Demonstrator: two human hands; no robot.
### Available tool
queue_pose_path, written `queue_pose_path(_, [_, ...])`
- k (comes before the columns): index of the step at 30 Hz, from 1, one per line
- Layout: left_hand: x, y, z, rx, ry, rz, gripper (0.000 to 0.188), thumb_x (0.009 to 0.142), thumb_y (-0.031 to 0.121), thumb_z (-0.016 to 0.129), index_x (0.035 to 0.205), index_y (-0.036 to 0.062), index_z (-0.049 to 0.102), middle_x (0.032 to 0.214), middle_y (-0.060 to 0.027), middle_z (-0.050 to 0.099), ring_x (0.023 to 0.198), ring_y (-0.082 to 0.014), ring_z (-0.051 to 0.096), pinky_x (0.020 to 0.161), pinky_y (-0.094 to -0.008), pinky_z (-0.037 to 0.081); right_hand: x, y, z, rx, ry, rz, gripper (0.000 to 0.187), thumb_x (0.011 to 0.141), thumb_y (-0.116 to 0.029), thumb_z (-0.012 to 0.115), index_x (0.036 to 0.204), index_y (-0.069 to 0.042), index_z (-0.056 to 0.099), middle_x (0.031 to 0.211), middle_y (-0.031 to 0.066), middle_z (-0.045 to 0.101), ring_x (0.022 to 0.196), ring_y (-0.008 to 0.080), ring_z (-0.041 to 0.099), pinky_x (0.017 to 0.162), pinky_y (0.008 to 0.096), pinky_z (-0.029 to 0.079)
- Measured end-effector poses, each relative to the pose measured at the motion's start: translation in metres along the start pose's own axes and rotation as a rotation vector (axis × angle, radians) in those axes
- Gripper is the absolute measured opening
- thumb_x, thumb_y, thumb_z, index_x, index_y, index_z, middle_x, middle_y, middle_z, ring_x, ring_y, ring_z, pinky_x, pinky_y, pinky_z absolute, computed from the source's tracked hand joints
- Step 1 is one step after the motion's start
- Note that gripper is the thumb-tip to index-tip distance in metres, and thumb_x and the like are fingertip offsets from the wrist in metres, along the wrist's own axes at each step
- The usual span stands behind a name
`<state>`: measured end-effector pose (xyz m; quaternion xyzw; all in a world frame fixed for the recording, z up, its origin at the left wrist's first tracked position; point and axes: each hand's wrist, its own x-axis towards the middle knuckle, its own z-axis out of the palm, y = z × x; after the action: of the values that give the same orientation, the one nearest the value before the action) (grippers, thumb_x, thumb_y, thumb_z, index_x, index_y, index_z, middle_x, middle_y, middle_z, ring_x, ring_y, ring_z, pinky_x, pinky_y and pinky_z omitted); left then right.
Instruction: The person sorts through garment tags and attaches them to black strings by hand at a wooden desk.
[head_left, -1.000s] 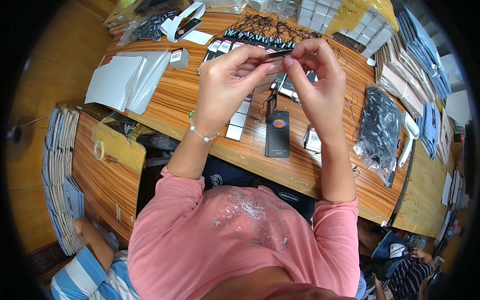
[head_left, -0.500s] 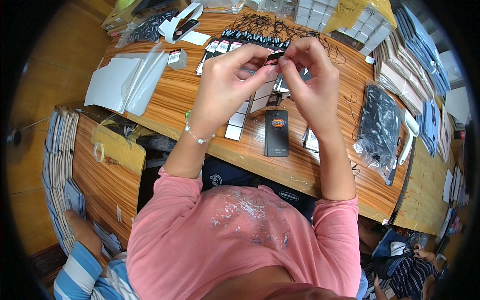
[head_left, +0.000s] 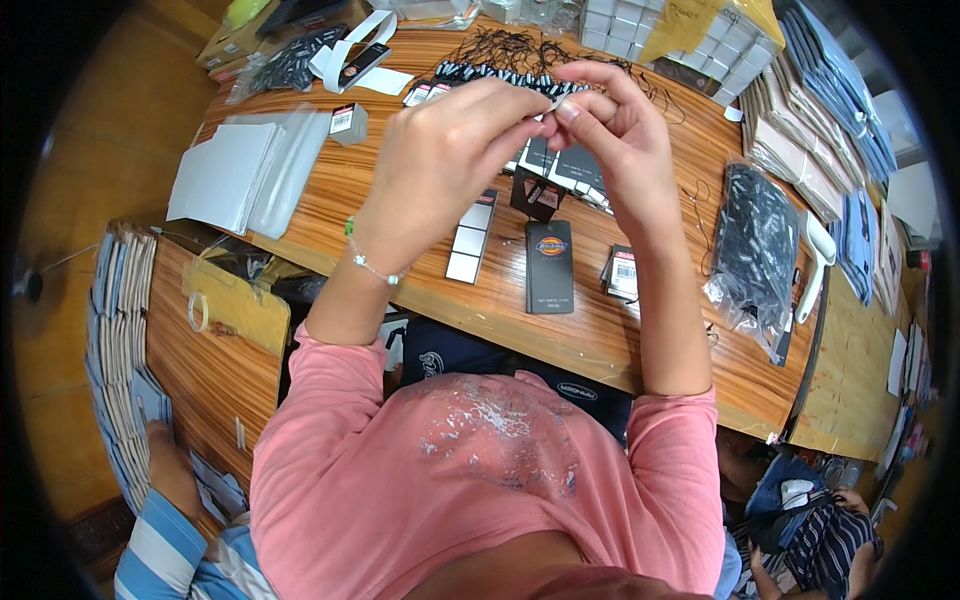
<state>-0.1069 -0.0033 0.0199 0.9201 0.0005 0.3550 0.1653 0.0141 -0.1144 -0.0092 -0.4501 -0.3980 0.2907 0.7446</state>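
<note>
My left hand (head_left: 445, 150) and my right hand (head_left: 620, 125) meet fingertip to fingertip above the table. Pinched between them is a small pale label (head_left: 556, 103), seen nearly edge-on. A dark glossy piece (head_left: 537, 192) shows just below the fingers; whether it hangs from them I cannot tell. Under my hands a black hang tag (head_left: 550, 275) lies flat near the table's front edge. Left of it is a strip of white labels (head_left: 470, 240), to its right a small stack of labelled tags (head_left: 621, 274). More black tags (head_left: 575, 165) lie behind, partly hidden by my hands.
Black cords (head_left: 510, 45) spread behind the tags. Left stand a small label block (head_left: 348, 123) and white sheets (head_left: 225, 170). At right are a bag of black cords (head_left: 755, 240), a white handheld tool (head_left: 818, 255) and folded garments (head_left: 800, 150). Other people sit at both lower corners.
The red-and-black label face between my fingers has turned out of sight, and a small pale piece shows there now. My left hand has shifted slightly left, its wrist turned over.
</note>
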Motion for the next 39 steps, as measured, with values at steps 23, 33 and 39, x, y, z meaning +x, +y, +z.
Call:
queue_pose_path(23, [0.012,-0.051,0.022,0.121,0.145,0.615,0.022,0.061,0.004,0.062,0.083,0.0062,0.064,0.081,-0.0043,0.063,0.065,-0.0180,0.059,0.054,-0.0253,0.046,0.006,0.000,-0.022,-0.045,0.189,-0.026,0.014,0.084,-0.019,0.058,0.090,-0.006,0.058,0.081,-0.0005,0.060,0.073,0.0045,0.050,0.066,0.0192,0.038])
queue_pose_path(33, [-0.004,-0.049,0.048,-0.667,-0.056,-0.066,0.018,0.077,-0.005,0.058,0.092,0.0042,0.057,0.088,-0.0069,0.062,0.081,-0.0134,0.059,0.063,-0.0223,0.046,0.005,-0.017,-0.024,0.238,0.157,-0.207,0.012,0.084,-0.007,0.057,0.093,0.001,0.057,0.078,0.0090,0.060,0.067,0.0092,0.053,0.062,0.0197,0.045])
queue_pose_path(39, [-0.011,-0.025,0.078,-1.285,-0.151,-0.238,0.047,0.075,0.030,0.069,0.089,0.0098,0.030,0.088,-0.0082,0.051,0.082,-0.0148,0.048,0.073,-0.0277,0.040,-0.002,-0.028,-0.022,0.219,0.299,-0.295,0.015,0.083,-0.008,0.058,0.095,0.000,0.057,0.079,0.0072,0.061,0.068,0.0089,0.057,0.061,0.0203,0.047])
